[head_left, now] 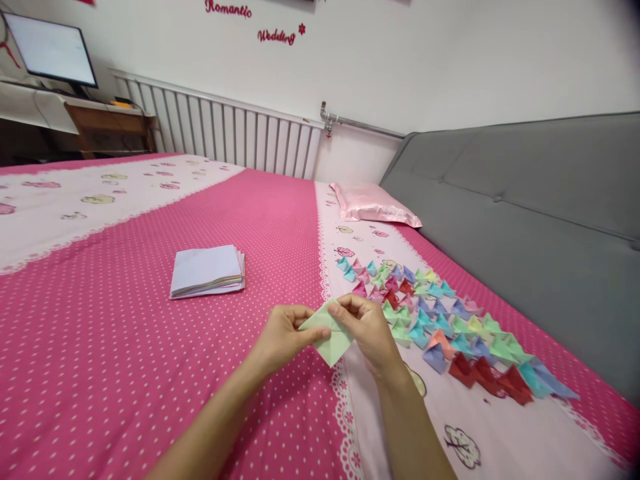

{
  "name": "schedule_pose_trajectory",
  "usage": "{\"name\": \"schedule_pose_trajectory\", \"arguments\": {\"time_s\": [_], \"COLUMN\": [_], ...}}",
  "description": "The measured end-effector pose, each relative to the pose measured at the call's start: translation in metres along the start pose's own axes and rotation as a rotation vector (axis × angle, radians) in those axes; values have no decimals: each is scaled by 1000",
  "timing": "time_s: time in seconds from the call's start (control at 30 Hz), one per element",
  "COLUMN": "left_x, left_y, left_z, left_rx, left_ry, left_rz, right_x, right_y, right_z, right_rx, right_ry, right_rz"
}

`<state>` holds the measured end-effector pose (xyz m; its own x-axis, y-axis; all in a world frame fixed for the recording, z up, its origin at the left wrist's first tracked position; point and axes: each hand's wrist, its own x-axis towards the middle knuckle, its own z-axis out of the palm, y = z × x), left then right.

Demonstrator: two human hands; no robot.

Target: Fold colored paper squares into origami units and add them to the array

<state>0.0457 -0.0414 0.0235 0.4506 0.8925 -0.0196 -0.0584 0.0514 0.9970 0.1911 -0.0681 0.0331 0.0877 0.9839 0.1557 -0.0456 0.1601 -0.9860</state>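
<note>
Both forearms enter from the near edge and converge over the bedspread [125, 347], near centre. Left hand [283, 337]: palm turned inward, fingers curled, thumb and fingertips pinching the left corner of a pale green paper [330, 333]. Right hand [367, 327]: knuckles up, wrist bent slightly, thumb and forefinger pinching the top edge of the same sheet. The paper is partly folded, one point hanging down toward the near side; it is held just above the bed where the pink dotted cloth meets the pale printed strip.

Just right of the right hand, a band of folded paper pieces [450, 327] in blue, green, pink and red lies on the pale strip, running from the far left to the near right, pieces touching one another. Far left of the hands, well apart, a stack of flat paper sheets [207, 272] rests on the dotted cloth. A pink pillow [373, 203] lies at the far end by the grey headboard [525, 220]. A white radiator [225, 130] lines the far wall; a monitor [50, 50] stands at far left.
</note>
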Motion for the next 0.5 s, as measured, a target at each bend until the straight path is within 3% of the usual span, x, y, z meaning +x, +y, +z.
{"name": "schedule_pose_trajectory", "arguments": {"time_s": [0.2, 0.5], "left_x": [-1, 3], "left_y": [-1, -7], "left_z": [-1, -4], "left_rx": [10, -58], "left_ry": [-30, -199], "left_rz": [0, 53], "right_x": [0, 6], "right_y": [3, 11], "right_z": [3, 0], "right_rx": [-45, -30], "right_ry": [-7, 151], "right_rz": [-41, -93]}}
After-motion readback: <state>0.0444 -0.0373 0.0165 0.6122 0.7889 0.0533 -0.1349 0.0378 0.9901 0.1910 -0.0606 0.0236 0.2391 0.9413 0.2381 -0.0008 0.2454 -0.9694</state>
